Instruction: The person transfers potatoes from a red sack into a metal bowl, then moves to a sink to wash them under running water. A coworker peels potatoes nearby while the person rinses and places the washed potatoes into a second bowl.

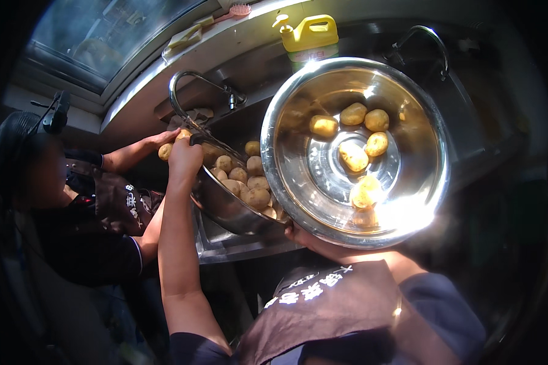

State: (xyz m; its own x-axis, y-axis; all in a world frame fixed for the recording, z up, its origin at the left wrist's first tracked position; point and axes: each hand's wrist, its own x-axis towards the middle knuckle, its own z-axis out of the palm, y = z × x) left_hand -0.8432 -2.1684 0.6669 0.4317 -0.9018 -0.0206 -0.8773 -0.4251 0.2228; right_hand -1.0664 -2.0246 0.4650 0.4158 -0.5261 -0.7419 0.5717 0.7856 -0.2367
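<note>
My left hand (185,155) is closed on the upper left rim of a tilted, deep metal bowl (210,196) full of potatoes (257,198); something black shows beside its fingers. My right hand (293,233) is at the lower right rim of that bowl, mostly hidden under a second, wide metal basin (281,182). Several potatoes (352,156) lie inside this basin, which covers part of the potato bowl. Just left of my left hand, a co-worker's hand (163,138) is by two potatoes (165,151).
A co-worker in an apron (118,200) stands at the left. Behind the bowls are a metal sink with a curved faucet (176,93), a second faucet (431,34) and a yellow pump jug (308,39). A pink brush (239,11) lies on the window ledge.
</note>
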